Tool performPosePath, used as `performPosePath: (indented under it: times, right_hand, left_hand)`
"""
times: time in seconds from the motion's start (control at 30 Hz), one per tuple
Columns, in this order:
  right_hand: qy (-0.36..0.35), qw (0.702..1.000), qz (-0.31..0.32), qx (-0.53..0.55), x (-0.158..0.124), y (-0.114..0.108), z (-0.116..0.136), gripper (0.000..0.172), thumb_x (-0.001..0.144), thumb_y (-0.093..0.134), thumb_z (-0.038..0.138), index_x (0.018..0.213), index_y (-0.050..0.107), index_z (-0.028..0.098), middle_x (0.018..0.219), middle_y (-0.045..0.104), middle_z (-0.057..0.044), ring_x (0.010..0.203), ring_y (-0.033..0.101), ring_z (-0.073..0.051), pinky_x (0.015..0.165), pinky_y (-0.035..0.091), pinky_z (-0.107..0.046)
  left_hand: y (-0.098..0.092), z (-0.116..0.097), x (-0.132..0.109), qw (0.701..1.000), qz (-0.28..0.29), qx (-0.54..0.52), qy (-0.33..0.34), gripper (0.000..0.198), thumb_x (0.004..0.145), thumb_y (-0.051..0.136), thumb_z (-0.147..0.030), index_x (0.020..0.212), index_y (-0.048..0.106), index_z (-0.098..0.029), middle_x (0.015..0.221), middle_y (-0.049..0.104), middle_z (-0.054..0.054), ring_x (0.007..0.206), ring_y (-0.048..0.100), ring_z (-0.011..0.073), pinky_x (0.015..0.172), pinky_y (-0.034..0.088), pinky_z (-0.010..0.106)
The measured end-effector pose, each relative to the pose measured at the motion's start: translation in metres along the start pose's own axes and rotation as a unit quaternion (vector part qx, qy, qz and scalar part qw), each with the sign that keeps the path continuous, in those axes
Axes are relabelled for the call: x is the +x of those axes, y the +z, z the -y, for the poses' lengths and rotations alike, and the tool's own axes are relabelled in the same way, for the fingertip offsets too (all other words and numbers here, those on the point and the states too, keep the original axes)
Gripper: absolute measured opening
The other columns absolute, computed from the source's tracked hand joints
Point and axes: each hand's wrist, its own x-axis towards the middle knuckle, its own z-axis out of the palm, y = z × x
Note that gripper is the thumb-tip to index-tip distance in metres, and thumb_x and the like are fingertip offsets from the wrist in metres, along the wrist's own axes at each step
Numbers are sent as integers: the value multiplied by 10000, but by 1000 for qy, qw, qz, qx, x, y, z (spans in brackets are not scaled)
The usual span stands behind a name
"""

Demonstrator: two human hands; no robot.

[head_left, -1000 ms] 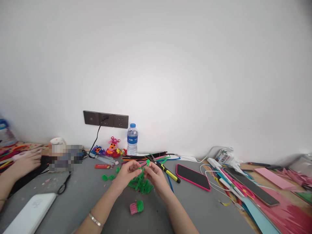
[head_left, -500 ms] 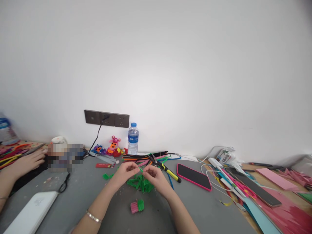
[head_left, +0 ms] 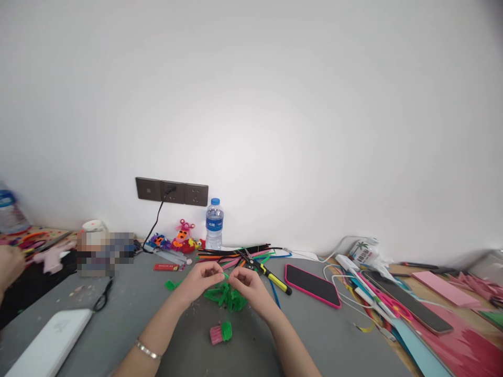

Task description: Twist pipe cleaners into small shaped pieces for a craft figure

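Close together in the middle of the view, my left hand [head_left: 203, 280] and my right hand [head_left: 245, 283] are both closed in a pinch. A short green pipe cleaner [head_left: 226, 275] spans the gap between their fingertips; most of it is hidden by the fingers. Just below lies a pile of bent green pipe cleaner pieces [head_left: 230, 298]. Nearer to me on the grey mat sits a small bundle [head_left: 220, 333], pink on one side and wrapped in green on the other. Another green piece [head_left: 170, 285] rests left of my left hand.
Behind my hands are loose pipe cleaners [head_left: 231, 252], yellow-black pliers [head_left: 277, 280] and a water bottle [head_left: 214, 225]. A pink-edged phone [head_left: 312, 285] lies to the right, a white power bank [head_left: 53, 343] to the left. Another person's hand [head_left: 10, 267] is at the far left.
My hands stay nearly in place, with only slight finger movement around the green pipe cleaner. The other person's hand has drawn back toward the left edge, uncovering a pale pink item.
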Motion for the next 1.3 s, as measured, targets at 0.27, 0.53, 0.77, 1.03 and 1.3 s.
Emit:
performPosePath:
  times: [0.27,0.53,0.77,1.03,1.3]
  right_hand:
    - [4,997,-32,71,2,8,-2,355,687,717,517,674,611,179,541,505,40,477,408,-89,480,316,-218]
    - [-10,992,-71,104,4,11,-8,340,685,723,511,678,646,180,527,508,34,474,427,-98,479,322,-219]
    - [-1,990,-70,122,5,9,-15,327,700,724,488,688,625,176,551,530,32,495,450,-101,500,337,-223]
    - [-11,977,-97,188,7,10,-17,331,678,755,465,714,560,200,638,584,22,568,514,-124,551,376,-232]
    - [-8,976,-123,179,7,5,-17,327,688,743,465,741,556,202,626,533,40,558,488,-119,553,367,-233]
  left_hand:
    - [17,0,5,991,-98,-90,-6,311,690,688,-458,656,594,-164,547,422,-61,486,296,79,461,206,209]
    - [39,4,7,965,-187,-182,5,322,669,729,-434,613,572,-158,513,391,-71,471,298,65,444,217,189]
    - [36,8,8,973,-185,-136,1,351,681,711,-498,688,639,-154,537,464,-54,475,335,74,451,231,200]
    - [29,1,6,981,-138,-133,-33,425,697,667,-553,858,666,-159,664,576,-7,536,450,106,468,317,204]
    - [22,12,10,984,-140,-112,-4,341,633,757,-428,786,621,-155,576,536,-46,507,465,96,481,364,202]
